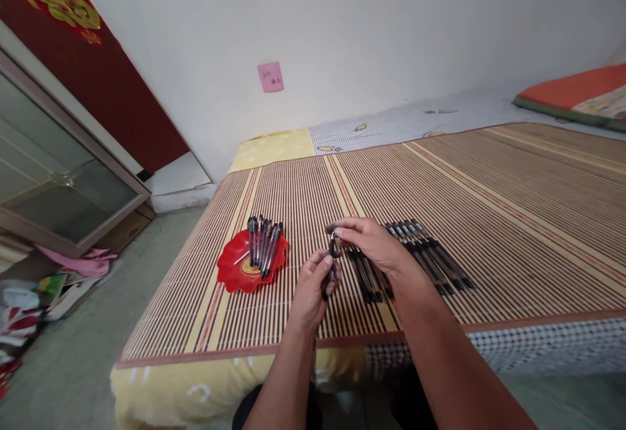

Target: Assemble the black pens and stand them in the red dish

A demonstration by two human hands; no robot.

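Note:
A dark gel pen [332,245] stands tilted between my two hands above the striped mat. My left hand [315,280] is closed around its lower part, and the fingers cover most of the barrel. At the pen's upper end, the thumb and fingertips of my right hand [366,237] pinch it; whether they grip a cap or the tip I cannot make out. Just right of my hands lie several black pens [425,254] side by side, partly behind my right forearm. On the left, more clear-barrelled pens [265,247] rest across a red scalloped plate [225,272].
The woven mat [303,195] covers a bed whose yellow sheet [161,391] hangs over the front edge. A folded orange quilt [572,91] lies at the back right. A pink note [270,77] sticks to the wall. Cloths and papers [53,286] lie on the floor at left.

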